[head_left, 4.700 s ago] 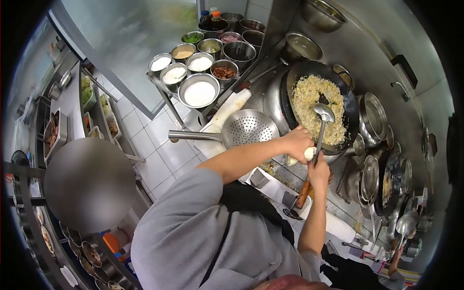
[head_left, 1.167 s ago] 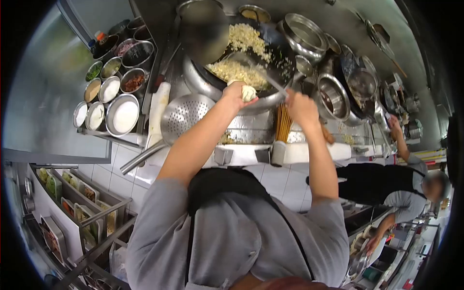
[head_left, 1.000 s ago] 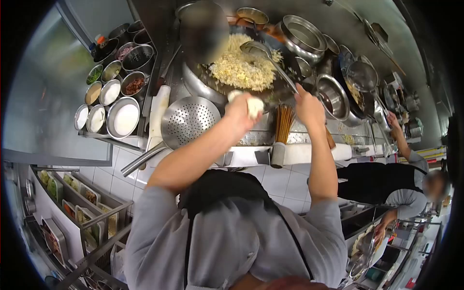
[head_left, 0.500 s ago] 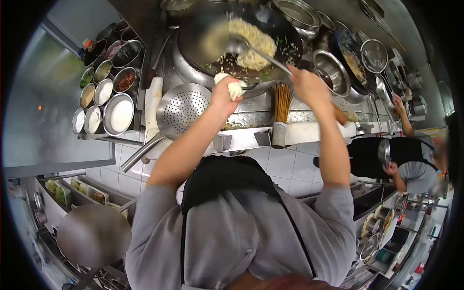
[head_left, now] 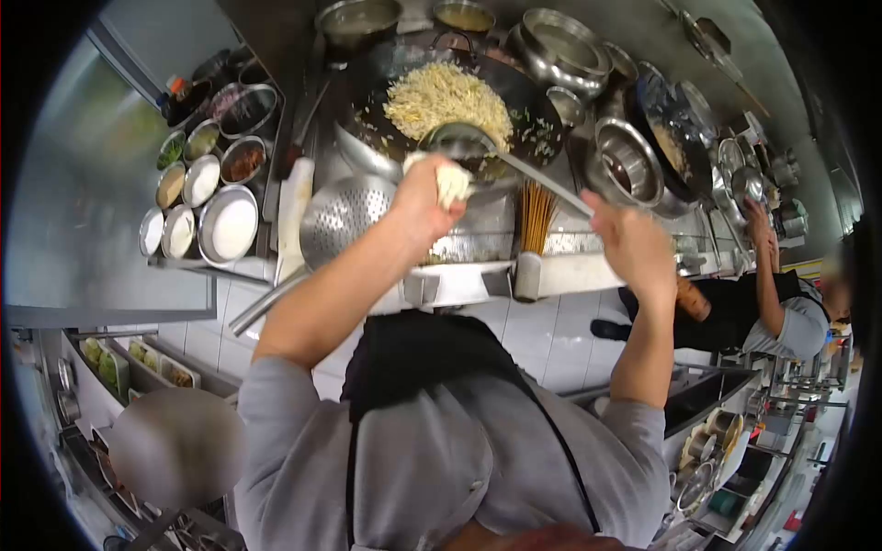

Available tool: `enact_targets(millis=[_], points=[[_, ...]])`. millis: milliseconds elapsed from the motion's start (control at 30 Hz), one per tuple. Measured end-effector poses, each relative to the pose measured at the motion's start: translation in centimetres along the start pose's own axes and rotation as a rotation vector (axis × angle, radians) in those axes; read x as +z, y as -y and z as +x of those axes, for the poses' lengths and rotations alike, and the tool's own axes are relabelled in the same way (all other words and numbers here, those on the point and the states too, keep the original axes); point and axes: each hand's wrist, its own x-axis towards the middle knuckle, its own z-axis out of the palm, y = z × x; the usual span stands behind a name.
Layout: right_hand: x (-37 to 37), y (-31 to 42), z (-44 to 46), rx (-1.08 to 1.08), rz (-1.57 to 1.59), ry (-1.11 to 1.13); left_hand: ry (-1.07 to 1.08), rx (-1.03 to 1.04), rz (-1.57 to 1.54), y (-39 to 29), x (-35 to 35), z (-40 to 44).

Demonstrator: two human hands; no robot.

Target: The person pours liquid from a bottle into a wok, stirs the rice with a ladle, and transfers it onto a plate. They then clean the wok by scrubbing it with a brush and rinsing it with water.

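My left hand (head_left: pixel 424 204) is closed on a folded whitish cloth (head_left: pixel 453 185) at the near rim of a dark wok (head_left: pixel 542 96); the grip on the rim or handle is partly hidden. Fried rice (head_left: pixel 446 96) lies heaped in the wok, with green bits scattered on its right side. My right hand (head_left: pixel 636 253) is wrapped round the handle of a metal ladle (head_left: pixel 549 181). The ladle's bowl is low over the near part of the wok, close to the rice.
Left of the wok lie a perforated strainer (head_left: pixel 342 223) and several metal containers of ingredients, one with white powder (head_left: pixel 230 227). A bamboo brush (head_left: pixel 535 220) stands at the counter edge. Metal bowls (head_left: pixel 629 161) are at right. A co-worker (head_left: pixel 781 308) stands further right.
The wok has come down from a tilt and more of its inside shows. The rice sits further left. My right hand and the ladle have moved nearer my body and rightward.
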Motion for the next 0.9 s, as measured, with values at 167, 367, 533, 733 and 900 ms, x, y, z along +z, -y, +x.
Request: enact_targets(millis=[167, 367, 533, 733, 900], points=[[7.5, 0.3, 6.5, 0.091, -0.185, -0.141, -0.044, 0.236, -0.133, 3.8, -3.8, 4.9], [-0.3, -0.9, 3.4, 0.056, -0.155, 0.025, -0.056, 0.027, -0.1, 3.7, -2.3, -3.0], [5.5, 0.0, 9.1, 0.121, -0.164, -0.029, 0.006, 0.062, -0.091, 3.3, -3.0, 6.1], [14.8, -2.2, 5.7, 0.076, 1.017, -0.02, -0.028, 0.019, 0.044, 5.0, -4.4, -0.5], [4.4, -2.0, 9.5, -0.272, 2.029, 0.218, 0.038, 0.069, -0.014, -0.5, -2.7, 6.1]])
